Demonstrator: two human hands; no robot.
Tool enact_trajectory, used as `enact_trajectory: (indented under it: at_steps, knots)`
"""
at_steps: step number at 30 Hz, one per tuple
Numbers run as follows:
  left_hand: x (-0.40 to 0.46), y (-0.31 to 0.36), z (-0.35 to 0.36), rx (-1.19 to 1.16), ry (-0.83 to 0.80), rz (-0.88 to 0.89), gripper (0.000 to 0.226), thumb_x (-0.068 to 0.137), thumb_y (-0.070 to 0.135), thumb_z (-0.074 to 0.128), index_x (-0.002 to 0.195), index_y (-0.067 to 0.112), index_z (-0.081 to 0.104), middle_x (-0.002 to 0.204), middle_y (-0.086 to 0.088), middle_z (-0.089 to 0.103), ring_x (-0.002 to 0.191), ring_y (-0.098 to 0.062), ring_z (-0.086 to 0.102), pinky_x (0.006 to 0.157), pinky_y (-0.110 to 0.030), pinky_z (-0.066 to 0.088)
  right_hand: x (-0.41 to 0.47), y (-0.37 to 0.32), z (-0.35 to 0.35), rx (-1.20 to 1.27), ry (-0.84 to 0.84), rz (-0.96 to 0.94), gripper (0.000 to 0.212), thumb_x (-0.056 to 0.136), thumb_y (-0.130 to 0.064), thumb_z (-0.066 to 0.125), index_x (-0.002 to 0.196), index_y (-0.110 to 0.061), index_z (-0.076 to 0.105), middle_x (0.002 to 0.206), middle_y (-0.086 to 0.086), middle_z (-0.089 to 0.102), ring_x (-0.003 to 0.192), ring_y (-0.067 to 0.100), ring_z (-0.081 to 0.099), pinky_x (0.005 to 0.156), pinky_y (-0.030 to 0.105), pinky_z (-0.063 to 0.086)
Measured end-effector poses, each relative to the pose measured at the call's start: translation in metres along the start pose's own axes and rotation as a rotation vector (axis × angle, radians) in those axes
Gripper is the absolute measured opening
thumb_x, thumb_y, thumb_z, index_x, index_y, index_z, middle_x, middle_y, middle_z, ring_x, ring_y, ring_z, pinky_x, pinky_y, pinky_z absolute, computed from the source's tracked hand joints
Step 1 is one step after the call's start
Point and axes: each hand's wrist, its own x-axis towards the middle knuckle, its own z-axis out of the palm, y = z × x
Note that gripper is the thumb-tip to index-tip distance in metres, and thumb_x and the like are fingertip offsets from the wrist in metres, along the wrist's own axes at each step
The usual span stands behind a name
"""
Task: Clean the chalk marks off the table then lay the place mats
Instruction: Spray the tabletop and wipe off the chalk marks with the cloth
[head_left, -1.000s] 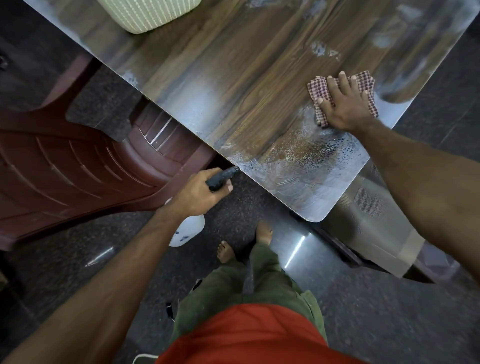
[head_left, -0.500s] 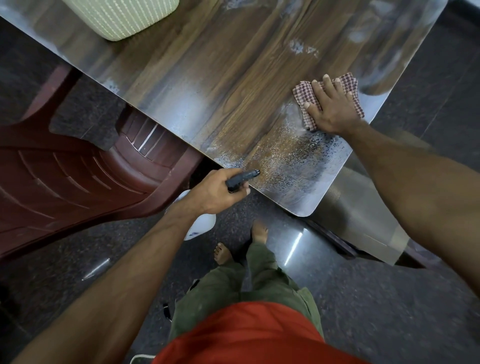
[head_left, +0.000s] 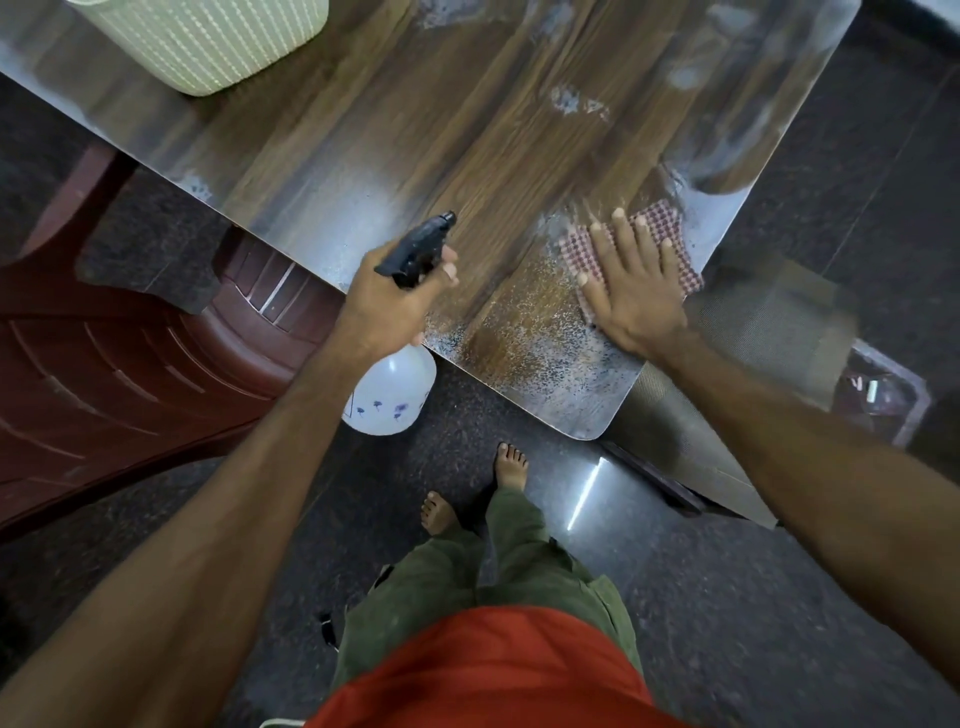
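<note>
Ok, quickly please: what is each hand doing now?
Left hand: grips the spray bottle by its black trigger head.
Right hand: open, fingers flat, pressing the checked cloth on the table.

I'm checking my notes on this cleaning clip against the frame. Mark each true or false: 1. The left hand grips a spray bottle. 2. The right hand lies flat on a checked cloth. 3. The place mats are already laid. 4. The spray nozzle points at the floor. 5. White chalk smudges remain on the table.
1. True: the left hand grips the spray bottle by its black trigger head.
2. True: the right hand presses the checked cloth with straight fingers.
3. False: no mats show on the table.
4. False: it points over the tabletop.
5. True: a chalk smudge is visible.
</note>
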Motion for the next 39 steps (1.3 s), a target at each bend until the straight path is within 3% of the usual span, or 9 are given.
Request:
enact_trajectory:
  at_steps: [4,9,14,18,22,29,32,35,39]
  knots:
    - [0.005,0.01,-0.005,-0.019,0.051,0.029,0.008,0.095,0.014,0.062,0.102,0.012,0.064,0.097,-0.012,0.07,0.03,-0.011,0.045,0.041,-0.024,0.044,-0.035,-0.036,0.02,-0.034,-0.032,-0.109,0.069,0.099,-0.062,0.006,0.157,-0.026,-0.007,0.163,0.007,-0.014,0.151,0.027,-0.012,0.121,0.057,-0.001]
    - [0.006,0.015,-0.006,-0.023,0.053,0.046,0.007,0.096,0.014,0.06,0.102,0.012,0.063,0.097,-0.011,0.069,0.03,-0.01,0.044,0.043,-0.025,0.045,-0.002,-0.057,0.014,-0.033,-0.053,-0.211,0.071,0.098,-0.064,0.007,0.158,-0.027,0.001,0.165,0.006,-0.006,0.152,0.026,-0.005,0.121,0.056,0.001]
    - [0.0,0.012,-0.009,-0.033,0.07,0.056,0.01,0.097,0.013,0.059,0.105,0.008,0.062,0.093,-0.006,0.069,0.029,-0.011,0.043,0.042,-0.025,0.044,0.035,-0.022,-0.005,0.008,-0.006,-0.032,0.071,0.098,-0.065,0.01,0.158,-0.028,-0.001,0.165,0.006,-0.006,0.151,0.03,-0.004,0.12,0.057,-0.002]
    - [-0.008,0.006,-0.018,-0.052,0.08,0.075,0.007,0.098,0.012,0.057,0.103,0.013,0.061,0.09,0.0,0.069,0.029,-0.012,0.042,0.045,-0.028,0.046,-0.015,-0.017,0.004,0.034,0.05,0.021,0.069,0.099,-0.063,0.008,0.158,-0.028,-0.002,0.165,0.005,-0.008,0.152,0.027,-0.006,0.121,0.057,0.002]
    - [-0.013,0.005,-0.028,-0.068,0.117,0.07,0.008,0.097,0.01,0.057,0.101,0.016,0.062,0.09,0.0,0.069,0.029,-0.012,0.042,0.041,-0.024,0.042,-0.058,-0.058,0.028,-0.028,-0.01,-0.089,0.071,0.099,-0.063,0.012,0.158,-0.026,-0.004,0.165,0.006,-0.011,0.152,0.027,-0.008,0.121,0.058,0.001]
    - [-0.018,-0.002,-0.046,-0.07,0.158,0.058,0.014,0.096,0.014,0.059,0.106,0.005,0.062,0.093,-0.009,0.069,0.029,-0.012,0.043,0.043,-0.029,0.044,0.019,-0.126,0.017,0.014,-0.008,-0.158,0.07,0.099,-0.062,0.011,0.158,-0.025,0.001,0.166,0.005,-0.007,0.152,0.026,-0.007,0.121,0.054,-0.002]
    - [-0.02,-0.003,-0.05,-0.073,0.175,0.04,0.014,0.095,0.015,0.06,0.106,0.006,0.063,0.096,-0.011,0.069,0.029,-0.012,0.043,0.041,-0.028,0.041,0.01,-0.157,0.025,0.003,-0.016,-0.261,0.069,0.1,-0.061,0.013,0.158,-0.025,0.003,0.165,0.007,-0.005,0.152,0.029,-0.004,0.12,0.056,-0.001]
    - [-0.022,-0.004,-0.055,-0.08,0.184,0.025,0.015,0.095,0.015,0.061,0.107,0.006,0.063,0.096,-0.01,0.07,0.028,-0.012,0.042,0.04,-0.027,0.04,-0.027,-0.155,0.038,-0.03,-0.015,-0.381,0.066,0.101,-0.057,0.019,0.158,-0.026,0.011,0.166,0.006,0.003,0.152,0.028,0.002,0.121,0.055,0.004]
    - [-0.025,-0.008,-0.064,-0.074,0.191,0.014,0.015,0.095,0.013,0.06,0.107,0.004,0.063,0.095,-0.011,0.07,0.028,-0.012,0.043,0.042,-0.03,0.041,-0.053,-0.118,0.037,-0.075,-0.049,-0.407,0.067,0.099,-0.06,0.009,0.158,-0.029,0.01,0.166,0.003,0.004,0.152,0.025,0.003,0.121,0.051,0.002]
